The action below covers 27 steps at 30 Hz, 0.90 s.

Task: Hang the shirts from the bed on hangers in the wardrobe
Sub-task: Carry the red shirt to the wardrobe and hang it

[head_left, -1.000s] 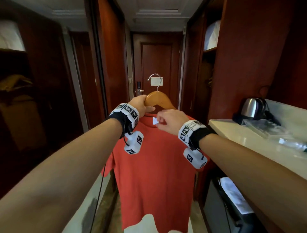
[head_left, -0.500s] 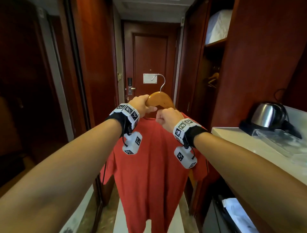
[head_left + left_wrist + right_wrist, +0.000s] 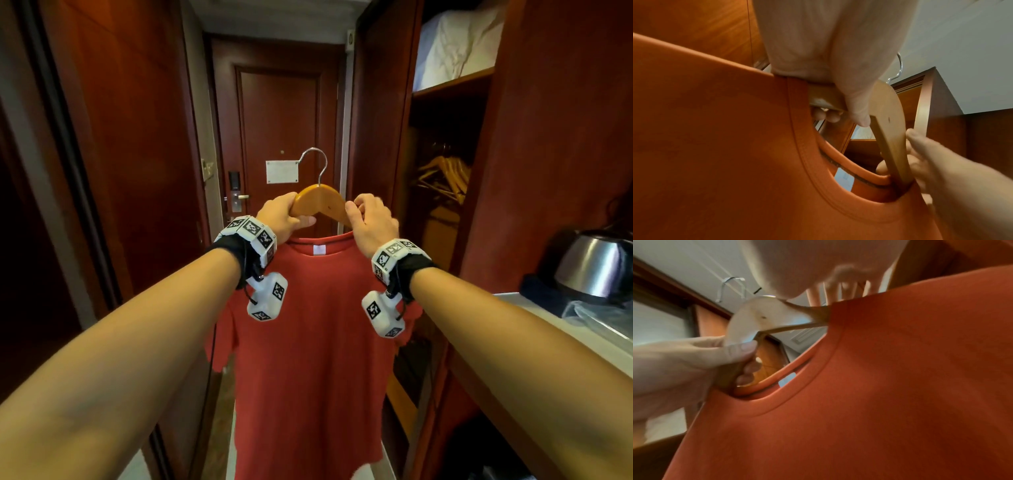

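Note:
A red shirt (image 3: 308, 342) hangs on a wooden hanger (image 3: 320, 202) with a metal hook (image 3: 317, 161), held up in front of me in a narrow hallway. My left hand (image 3: 284, 216) grips the hanger's left arm, thumb under it. My right hand (image 3: 368, 221) grips the right arm at the collar. In the left wrist view the hanger (image 3: 888, 123) runs into the shirt's neck opening (image 3: 818, 162). The right wrist view shows the shirt collar (image 3: 809, 386) and the hanger's pale middle (image 3: 760, 321). The open wardrobe (image 3: 442, 192) is ahead on the right.
Several empty wooden hangers (image 3: 445, 174) hang inside the wardrobe, white bedding (image 3: 455, 44) on its top shelf. A steel kettle (image 3: 596, 267) stands on a pale counter (image 3: 561, 329) at the right. A dark wooden door (image 3: 281, 137) closes the hallway ahead; wood panels (image 3: 120, 137) line the left.
My right hand left the shirt's collar label and took hold of the hanger's right arm. The view has turned right and closer, so the wardrobe interior now shows.

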Each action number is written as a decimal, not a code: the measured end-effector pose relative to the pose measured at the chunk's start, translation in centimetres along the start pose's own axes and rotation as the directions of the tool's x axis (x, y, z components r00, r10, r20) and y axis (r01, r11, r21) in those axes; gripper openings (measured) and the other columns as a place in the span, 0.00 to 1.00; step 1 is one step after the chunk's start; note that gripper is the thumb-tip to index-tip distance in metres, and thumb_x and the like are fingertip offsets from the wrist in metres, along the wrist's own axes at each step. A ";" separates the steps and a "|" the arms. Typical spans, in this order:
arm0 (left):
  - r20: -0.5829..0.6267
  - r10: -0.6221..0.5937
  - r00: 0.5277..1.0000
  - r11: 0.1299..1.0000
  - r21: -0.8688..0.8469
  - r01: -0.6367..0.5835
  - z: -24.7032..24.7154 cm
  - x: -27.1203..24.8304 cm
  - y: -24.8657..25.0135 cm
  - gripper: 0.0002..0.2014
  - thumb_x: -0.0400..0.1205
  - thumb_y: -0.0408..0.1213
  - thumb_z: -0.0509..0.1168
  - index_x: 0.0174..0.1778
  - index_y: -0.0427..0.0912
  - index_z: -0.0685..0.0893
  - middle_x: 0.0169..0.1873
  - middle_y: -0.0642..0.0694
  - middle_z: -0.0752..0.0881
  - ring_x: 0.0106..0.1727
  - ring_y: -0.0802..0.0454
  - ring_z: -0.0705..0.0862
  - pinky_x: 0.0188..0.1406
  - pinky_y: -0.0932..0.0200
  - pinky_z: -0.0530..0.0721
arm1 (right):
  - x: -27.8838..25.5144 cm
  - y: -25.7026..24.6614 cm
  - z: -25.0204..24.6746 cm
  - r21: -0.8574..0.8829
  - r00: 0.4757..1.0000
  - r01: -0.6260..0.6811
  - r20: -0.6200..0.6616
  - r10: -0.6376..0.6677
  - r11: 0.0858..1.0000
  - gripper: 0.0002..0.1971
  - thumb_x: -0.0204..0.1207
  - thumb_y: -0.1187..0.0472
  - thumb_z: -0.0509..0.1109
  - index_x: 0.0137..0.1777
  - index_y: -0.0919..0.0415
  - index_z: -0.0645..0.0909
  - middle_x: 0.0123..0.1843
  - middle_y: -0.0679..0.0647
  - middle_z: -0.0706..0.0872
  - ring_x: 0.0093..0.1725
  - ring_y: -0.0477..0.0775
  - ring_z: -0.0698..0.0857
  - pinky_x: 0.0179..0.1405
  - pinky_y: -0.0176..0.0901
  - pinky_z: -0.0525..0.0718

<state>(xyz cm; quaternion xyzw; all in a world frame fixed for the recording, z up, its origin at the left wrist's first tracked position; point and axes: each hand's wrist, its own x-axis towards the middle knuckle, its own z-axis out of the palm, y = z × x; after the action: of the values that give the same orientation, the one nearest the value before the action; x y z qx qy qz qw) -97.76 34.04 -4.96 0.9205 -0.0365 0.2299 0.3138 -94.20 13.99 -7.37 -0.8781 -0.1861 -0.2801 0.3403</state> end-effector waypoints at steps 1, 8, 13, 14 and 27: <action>-0.012 0.007 1.000 1.000 -0.009 -0.008 0.3 1.4 -0.9 0.15 0.77 0.47 0.76 0.53 0.44 0.83 0.44 0.47 0.87 0.48 0.45 0.85 0.56 0.44 0.82 | 1.3 0.7 0.8 -0.011 0.993 -0.064 0.103 0.065 0.998 0.21 0.88 0.42 0.48 0.61 0.54 0.77 0.61 0.54 0.83 0.64 0.62 0.80 0.66 0.58 0.68; -0.041 0.035 0.999 0.999 -0.025 -0.036 4.0 11.3 -5.1 0.15 0.76 0.49 0.76 0.52 0.46 0.83 0.44 0.47 0.88 0.47 0.46 0.86 0.54 0.44 0.84 | 9.3 7.0 5.6 -0.042 0.954 -0.201 0.219 0.206 0.979 0.30 0.90 0.42 0.39 0.65 0.55 0.81 0.64 0.58 0.85 0.69 0.65 0.78 0.74 0.61 0.60; -0.001 0.028 1.000 0.997 0.069 -0.028 7.4 19.8 -6.4 0.14 0.79 0.50 0.73 0.52 0.46 0.82 0.39 0.52 0.83 0.41 0.53 0.80 0.45 0.54 0.74 | 16.3 11.4 8.5 -0.049 0.954 -0.201 0.218 0.207 0.978 0.31 0.90 0.41 0.40 0.65 0.56 0.81 0.65 0.60 0.84 0.68 0.66 0.78 0.72 0.59 0.64; 0.003 0.027 1.000 0.997 0.069 -0.027 8.0 21.7 -6.5 0.14 0.79 0.49 0.73 0.53 0.45 0.82 0.39 0.52 0.82 0.42 0.53 0.80 0.45 0.55 0.73 | 18.0 12.3 9.0 -0.048 0.953 -0.189 0.231 0.195 0.981 0.31 0.89 0.41 0.41 0.64 0.57 0.82 0.63 0.60 0.85 0.67 0.66 0.79 0.71 0.58 0.66; 0.065 0.157 0.985 0.980 -0.132 -0.147 19.3 40.3 -4.8 0.17 0.77 0.46 0.76 0.51 0.37 0.83 0.35 0.48 0.83 0.39 0.49 0.81 0.43 0.53 0.77 | 32.3 22.7 9.4 -0.314 0.984 -0.063 0.140 0.111 0.947 0.15 0.80 0.48 0.67 0.59 0.55 0.71 0.43 0.52 0.78 0.47 0.65 0.83 0.43 0.51 0.76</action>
<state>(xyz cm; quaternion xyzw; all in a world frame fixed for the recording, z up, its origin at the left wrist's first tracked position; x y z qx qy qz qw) -53.10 29.56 -3.11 0.9012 -0.1333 0.2155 0.3516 -54.03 9.16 -4.30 -0.9470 -0.1270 -0.2211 0.1954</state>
